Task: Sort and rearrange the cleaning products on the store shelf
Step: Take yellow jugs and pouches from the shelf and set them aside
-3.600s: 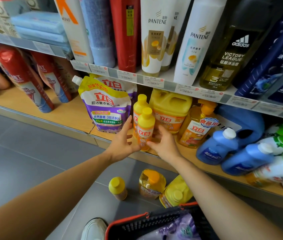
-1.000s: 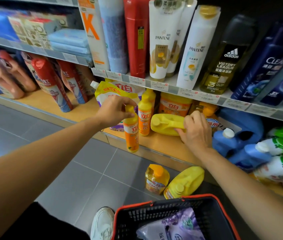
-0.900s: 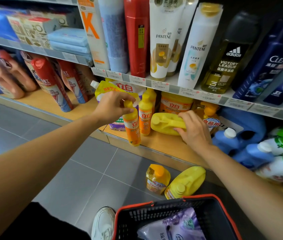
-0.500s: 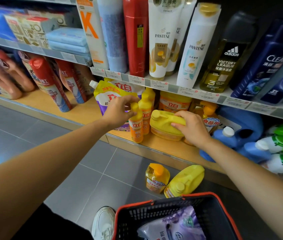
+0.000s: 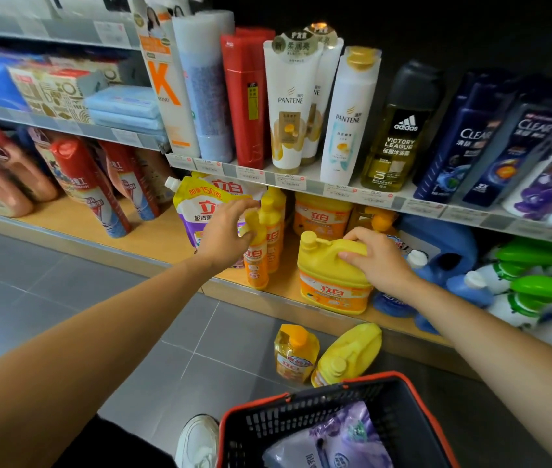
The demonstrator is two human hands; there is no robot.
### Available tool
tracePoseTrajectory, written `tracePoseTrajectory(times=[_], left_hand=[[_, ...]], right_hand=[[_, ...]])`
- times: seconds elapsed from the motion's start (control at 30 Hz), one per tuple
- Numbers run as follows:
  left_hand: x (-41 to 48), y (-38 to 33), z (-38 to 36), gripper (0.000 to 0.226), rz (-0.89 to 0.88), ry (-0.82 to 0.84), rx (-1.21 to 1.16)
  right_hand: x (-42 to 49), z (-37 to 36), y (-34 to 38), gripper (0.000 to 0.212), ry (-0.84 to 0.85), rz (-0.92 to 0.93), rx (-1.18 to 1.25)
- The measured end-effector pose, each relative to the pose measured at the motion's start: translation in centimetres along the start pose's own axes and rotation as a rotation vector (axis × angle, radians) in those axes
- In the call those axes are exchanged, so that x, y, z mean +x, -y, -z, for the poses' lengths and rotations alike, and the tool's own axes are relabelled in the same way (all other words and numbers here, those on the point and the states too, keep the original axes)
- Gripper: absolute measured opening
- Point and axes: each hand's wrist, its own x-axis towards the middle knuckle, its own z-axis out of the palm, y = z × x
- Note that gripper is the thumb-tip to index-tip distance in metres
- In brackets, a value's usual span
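Yellow jug stands upright on the bottom shelf, its long axis vertical, directly under the right hand, whose fingers curl round the handle on top. The slim orange bottle is upright too, below the left hand, which grasps its cap (more of its kind stand right behind). Each hand is nearest its own item. The bottle lies just left of the jug, apart from it, and that gap is probably what the next shift turns on.
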Motion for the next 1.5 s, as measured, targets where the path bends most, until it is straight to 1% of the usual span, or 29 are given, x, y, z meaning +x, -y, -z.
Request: tracePoseTrajectory(times=[0.07, 0.1, 0.13, 0.27, 0.37, 0.5, 0.6, 0.7, 0.77, 0.8, 0.87, 0.93, 1.03, 1.1, 1.17, 1.23, 1.3, 1.4, 1.5], left_hand=[[-0.8, -1.4, 0.3, 0.048, -0.069, -0.058, 0.054], [-1.3, -2.4, 0.4, 0.048, -0.092, -0.041, 0.030], [-1.7, -3.6, 0.5, 0.049, -0.108, 0.003, -0.016], [-3.7, -9.5, 0.7, 0.050, -0.171, 0.286, -0.263], [-5.4, -13.8, 0.6, 0.041, -0.200, 0.401, -0.421], [-7.0, -17.5, 1.0, 0.037, -0.110, 0.462, -0.660], [-7.5, -18.8, 1.2, 0.039, -0.034, 0.613, -0.781], [-8.3, -18.8, 0.7, 0.047, -0.005, 0.778, -0.897], [-8.9, -18.9, 0.1, 0.051, -0.008, 0.820, -0.973], [-9.2, -19.0, -0.3, 0.051, -0.011, 0.806, -0.993], [-9.7, -19.5, -1.1, 0.050, 0.000, 0.721, -1.016], [-10.4, -19.8, -2.0, 0.049, 0.023, 0.627, -1.032], [-11.5, -20.0, -3.4, 0.045, 0.028, 0.549, -0.984], [-11.8, -20.0, -4.2, 0.042, -0.012, 0.522, -0.908], [-11.7, -19.8, -4.8, 0.040, -0.062, 0.503, -0.842], [-11.7, -19.5, -5.3, 0.040, -0.098, 0.493, -0.784], [-11.6, -19.0, -5.8, 0.040, -0.146, 0.464, -0.702], [-11.4, -18.8, -6.4, 0.040, -0.254, 0.349, -0.520], [-10.9, -19.3, -7.1, 0.039, -0.315, 0.227, -0.459]], right_hand=[[-1.0, 1.5, 0.4, 0.011, 0.008, 0.013, 0.014], [-1.6, 2.4, 0.6, 0.010, 0.010, 0.018, 0.025], [-2.2, 3.4, 0.9, 0.009, 0.014, 0.020, 0.037], [-4.9, 7.0, 2.2, 0.009, 0.056, 0.037, 0.139], [-6.9, 8.8, 2.8, 0.010, 0.073, 0.040, 0.255], [-9.7, 10.7, 2.5, 0.022, 0.066, 0.029, 0.458], [-11.5, 11.3, 1.6, 0.019, 0.107, -0.018, 0.639], [-12.8, 11.2, 0.7, 0.021, 0.166, -0.066, 0.782], [-13.5, 11.3, 0.2, 0.022, 0.197, -0.086, 0.839], [-13.8, 11.4, -0.1, 0.020, 0.203, -0.093, 0.864], [-14.5, 11.7, -0.4, 0.018, 0.196, -0.107, 0.891], [-15.1, 12.0, -0.5, 0.019, 0.166, -0.091, 0.815], [-15.7, 11.9, -0.1, 0.026, 0.124, -0.061, 0.511], [-16.2, 11.4, 0.1, 0.035, 0.106, -0.080, 0.282], [-16.7, 10.9, 0.3, 0.038, 0.028, -0.093, 0.141], [-17.0, 10.5, 0.5, 0.037, -0.068, -0.108, 0.111], [-17.0, 10.2, 0.6, 0.036, -0.127, -0.120, 0.089], [-16.9, 10.1, 0.7, 0.037, -0.173, -0.126, 0.033], [-16.7, 10.0, 1.1, 0.036, -0.247, -0.123, -0.001]])
